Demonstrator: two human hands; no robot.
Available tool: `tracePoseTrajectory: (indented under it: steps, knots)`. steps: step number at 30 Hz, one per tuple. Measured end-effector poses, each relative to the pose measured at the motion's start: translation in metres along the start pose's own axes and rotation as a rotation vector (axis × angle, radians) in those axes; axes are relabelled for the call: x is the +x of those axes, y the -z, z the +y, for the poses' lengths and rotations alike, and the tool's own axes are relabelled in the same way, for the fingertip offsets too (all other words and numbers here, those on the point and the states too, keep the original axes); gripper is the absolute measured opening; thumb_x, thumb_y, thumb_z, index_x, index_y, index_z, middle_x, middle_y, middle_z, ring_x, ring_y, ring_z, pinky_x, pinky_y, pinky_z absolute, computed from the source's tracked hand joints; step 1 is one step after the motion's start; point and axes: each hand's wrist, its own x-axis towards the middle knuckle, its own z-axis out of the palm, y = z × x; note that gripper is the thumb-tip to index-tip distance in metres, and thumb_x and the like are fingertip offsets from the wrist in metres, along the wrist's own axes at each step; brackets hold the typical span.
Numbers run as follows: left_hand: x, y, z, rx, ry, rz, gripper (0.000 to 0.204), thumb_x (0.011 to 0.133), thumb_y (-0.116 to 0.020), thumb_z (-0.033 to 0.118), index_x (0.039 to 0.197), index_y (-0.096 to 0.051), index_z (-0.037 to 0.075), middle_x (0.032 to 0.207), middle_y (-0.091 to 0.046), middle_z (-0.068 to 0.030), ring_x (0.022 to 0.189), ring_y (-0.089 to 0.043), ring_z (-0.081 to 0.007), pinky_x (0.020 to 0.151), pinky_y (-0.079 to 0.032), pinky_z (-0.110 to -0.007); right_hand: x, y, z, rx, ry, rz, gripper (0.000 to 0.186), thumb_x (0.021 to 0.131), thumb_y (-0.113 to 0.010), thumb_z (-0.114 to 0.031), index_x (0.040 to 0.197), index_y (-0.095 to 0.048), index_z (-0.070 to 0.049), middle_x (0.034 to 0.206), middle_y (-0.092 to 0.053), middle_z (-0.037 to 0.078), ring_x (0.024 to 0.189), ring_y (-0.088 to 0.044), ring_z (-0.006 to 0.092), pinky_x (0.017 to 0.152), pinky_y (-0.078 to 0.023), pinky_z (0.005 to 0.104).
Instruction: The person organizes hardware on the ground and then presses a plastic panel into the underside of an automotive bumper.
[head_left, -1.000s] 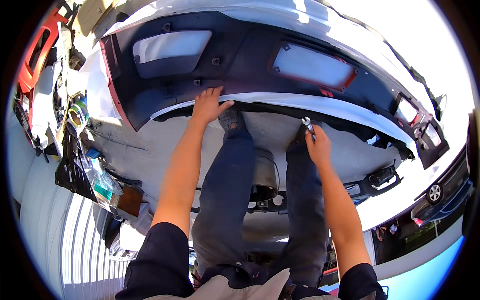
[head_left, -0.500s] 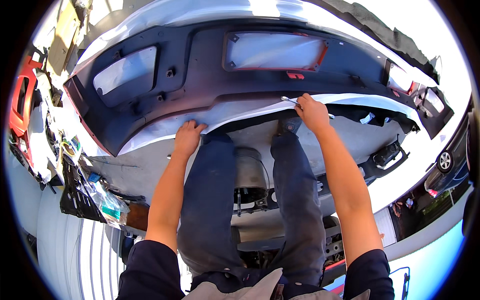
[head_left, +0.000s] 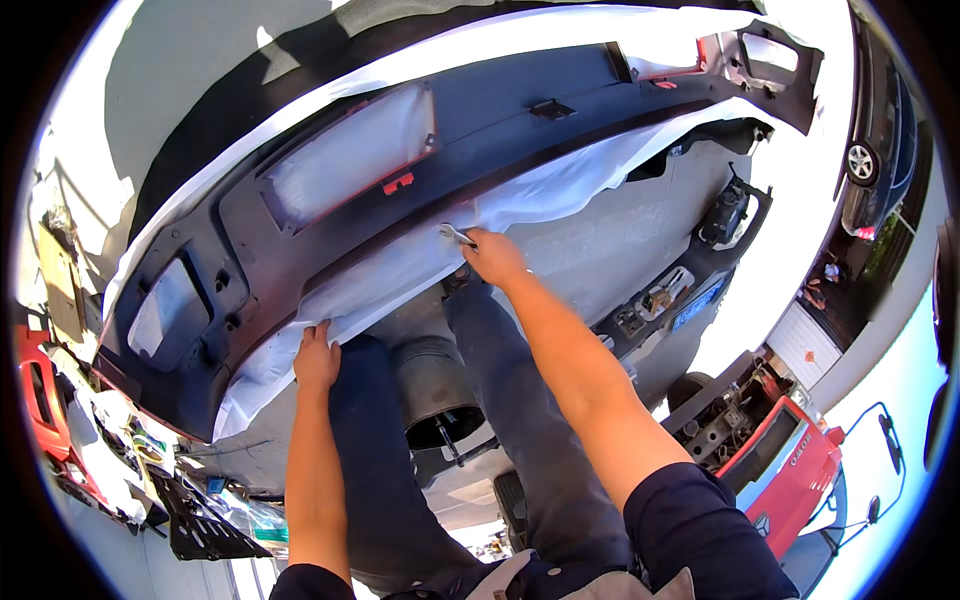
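A wrench (head_left: 456, 235) is in my right hand (head_left: 492, 256), its metal jaw end sticking out past my fingers over a white sheet (head_left: 400, 275). My left hand (head_left: 317, 358) is at the near edge of this sheet, with the fingers closed on it. Beyond both hands lies a long, curved vehicle bumper cover (head_left: 480, 150), inner side up, dark with red edges and several window-like openings. The sheet lies beneath it and shows through those openings.
Between my legs stands a metal drum-like container (head_left: 432, 372). A dark bumper part with lamps (head_left: 655, 300) lies to the right. Far left are a red plastic part (head_left: 42, 390) and a black slotted panel (head_left: 200, 515). A red truck cab (head_left: 785, 470) and a dark car (head_left: 880, 150) stand at right.
My view has turned to the right, so the bumper cover now slants up toward the right. My right hand still holds the wrench, and my left hand stays at the sheet's edge.
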Motion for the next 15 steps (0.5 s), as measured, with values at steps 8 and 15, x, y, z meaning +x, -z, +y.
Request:
tracePoseTrajectory:
  steps: [8,15]
  knots:
    - [0.039,0.013,0.060,-0.308,-0.126,0.062,0.036,0.096,-0.059,0.014,0.132,-0.058,0.009,0.114,-0.067,-0.0159,0.100,-0.068,-0.0300,0.087,-0.053,-0.041,0.027,0.119,0.087,0.192,-0.224,0.467,0.028,0.094,-0.058,-0.026,0.109,-0.063,-0.002,0.098,-0.072,0.023,0.096,-0.068,0.0427,0.082,-0.053,0.0514]
    - [-0.026,0.045,0.124,-0.319,-0.085,-0.028,0.029,0.097,-0.059,0.016,0.124,-0.063,0.006,0.099,-0.071,-0.0139,0.090,-0.070,-0.0276,0.082,-0.054,-0.039,-0.066,0.102,0.210,0.845,-0.646,0.147,0.027,0.102,-0.049,-0.020,0.114,-0.063,-0.001,0.083,-0.074,0.014,0.054,-0.061,0.0168,0.053,-0.049,0.0339]
